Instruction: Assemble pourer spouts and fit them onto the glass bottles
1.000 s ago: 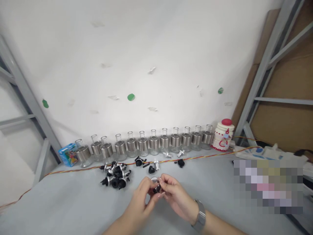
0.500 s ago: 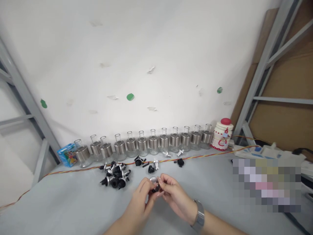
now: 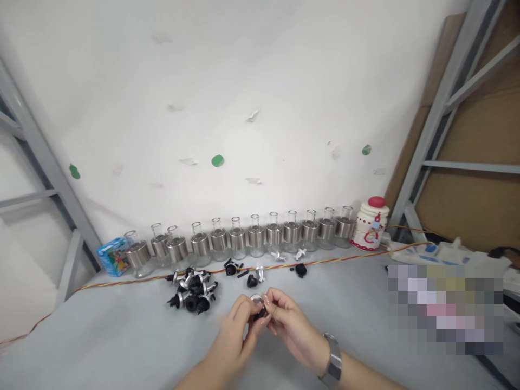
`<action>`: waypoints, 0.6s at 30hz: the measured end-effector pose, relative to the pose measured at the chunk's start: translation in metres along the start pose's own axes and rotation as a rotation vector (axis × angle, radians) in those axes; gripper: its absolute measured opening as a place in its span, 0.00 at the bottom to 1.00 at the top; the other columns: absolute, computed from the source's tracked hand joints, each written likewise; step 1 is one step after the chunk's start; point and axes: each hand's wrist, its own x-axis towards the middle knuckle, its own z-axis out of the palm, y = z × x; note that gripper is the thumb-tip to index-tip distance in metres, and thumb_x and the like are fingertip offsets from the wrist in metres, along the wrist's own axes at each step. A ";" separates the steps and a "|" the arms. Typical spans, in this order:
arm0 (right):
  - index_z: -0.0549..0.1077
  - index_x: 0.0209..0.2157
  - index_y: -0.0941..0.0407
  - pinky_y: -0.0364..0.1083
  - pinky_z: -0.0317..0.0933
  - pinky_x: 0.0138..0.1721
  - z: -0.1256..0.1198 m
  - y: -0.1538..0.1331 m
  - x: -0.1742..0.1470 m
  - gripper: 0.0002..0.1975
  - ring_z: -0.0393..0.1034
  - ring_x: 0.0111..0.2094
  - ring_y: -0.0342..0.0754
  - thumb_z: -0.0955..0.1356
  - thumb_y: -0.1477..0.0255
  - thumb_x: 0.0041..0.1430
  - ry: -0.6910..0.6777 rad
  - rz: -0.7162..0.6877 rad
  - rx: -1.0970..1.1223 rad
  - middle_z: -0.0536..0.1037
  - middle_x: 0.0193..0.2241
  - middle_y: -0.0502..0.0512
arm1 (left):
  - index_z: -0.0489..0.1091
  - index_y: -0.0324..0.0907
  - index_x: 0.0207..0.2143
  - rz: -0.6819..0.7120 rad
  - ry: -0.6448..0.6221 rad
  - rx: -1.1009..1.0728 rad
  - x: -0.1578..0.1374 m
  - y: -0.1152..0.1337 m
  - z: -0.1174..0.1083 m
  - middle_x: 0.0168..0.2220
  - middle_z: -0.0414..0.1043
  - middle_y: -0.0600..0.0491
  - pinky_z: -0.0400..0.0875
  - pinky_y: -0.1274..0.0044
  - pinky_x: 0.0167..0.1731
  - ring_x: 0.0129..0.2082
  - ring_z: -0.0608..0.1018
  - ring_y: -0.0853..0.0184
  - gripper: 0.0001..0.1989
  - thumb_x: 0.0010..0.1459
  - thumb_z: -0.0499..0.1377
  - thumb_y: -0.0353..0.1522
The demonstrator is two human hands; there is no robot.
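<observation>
Silver and black, a small pourer part (image 3: 256, 298) sits between the hands, nearer the wearer than the black stopper (image 3: 252, 280) on the table (image 3: 349, 314). Left hand (image 3: 236, 331) and right hand (image 3: 291, 326) both have fingers pinched closed on it, hiding most of it. Probably best: steady with the left, work gently and squarely with the right.

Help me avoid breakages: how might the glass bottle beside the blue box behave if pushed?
The glass bottle is likely fragile, judging by its clear neck and base. Its smooth, shiny metal sleeve may feel slippery. Being taller than wide, it could tip if pushed high.
</observation>
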 end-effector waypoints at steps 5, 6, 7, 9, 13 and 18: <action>0.61 0.19 0.58 0.39 0.45 0.21 -0.001 0.000 0.001 0.16 0.54 0.19 0.37 0.71 0.65 0.43 -0.015 0.020 0.040 0.64 0.17 0.45 | 0.62 0.41 0.36 -0.010 0.030 0.003 -0.001 -0.003 0.002 0.29 0.63 0.53 0.65 0.78 0.27 0.27 0.68 0.70 0.05 0.55 0.51 0.29; 0.61 0.19 0.58 0.39 0.45 0.21 -0.002 0.000 0.001 0.16 0.54 0.20 0.37 0.71 0.65 0.44 -0.020 0.018 0.046 0.64 0.18 0.46 | 0.62 0.41 0.36 -0.014 0.029 0.000 -0.002 -0.003 0.002 0.29 0.63 0.53 0.65 0.78 0.27 0.27 0.68 0.70 0.05 0.55 0.51 0.29; 0.62 0.19 0.58 0.39 0.45 0.21 -0.002 0.000 0.001 0.15 0.54 0.20 0.37 0.71 0.65 0.44 -0.024 0.019 0.050 0.64 0.18 0.46 | 0.62 0.41 0.36 -0.019 0.027 -0.008 -0.002 -0.004 0.003 0.29 0.62 0.53 0.65 0.78 0.27 0.27 0.68 0.70 0.05 0.56 0.51 0.30; 0.62 0.19 0.58 0.39 0.45 0.21 -0.002 0.000 0.000 0.15 0.53 0.19 0.38 0.71 0.65 0.44 -0.025 0.030 0.058 0.64 0.18 0.46 | 0.62 0.41 0.36 -0.026 0.030 -0.033 -0.002 -0.003 0.003 0.29 0.62 0.53 0.65 0.79 0.26 0.27 0.68 0.70 0.05 0.55 0.52 0.30; 0.62 0.18 0.58 0.40 0.44 0.21 0.000 -0.003 -0.001 0.15 0.53 0.19 0.38 0.71 0.66 0.42 -0.011 0.052 0.060 0.63 0.17 0.46 | 0.62 0.41 0.36 -0.034 0.044 -0.061 -0.001 -0.001 0.002 0.29 0.63 0.53 0.65 0.79 0.27 0.27 0.69 0.70 0.06 0.54 0.53 0.30; 0.61 0.19 0.58 0.39 0.44 0.22 0.001 -0.002 -0.001 0.16 0.52 0.19 0.38 0.71 0.65 0.42 -0.015 0.030 0.046 0.62 0.17 0.46 | 0.62 0.41 0.35 -0.011 0.078 -0.030 -0.002 -0.003 0.003 0.28 0.63 0.54 0.64 0.79 0.26 0.26 0.68 0.71 0.05 0.54 0.54 0.29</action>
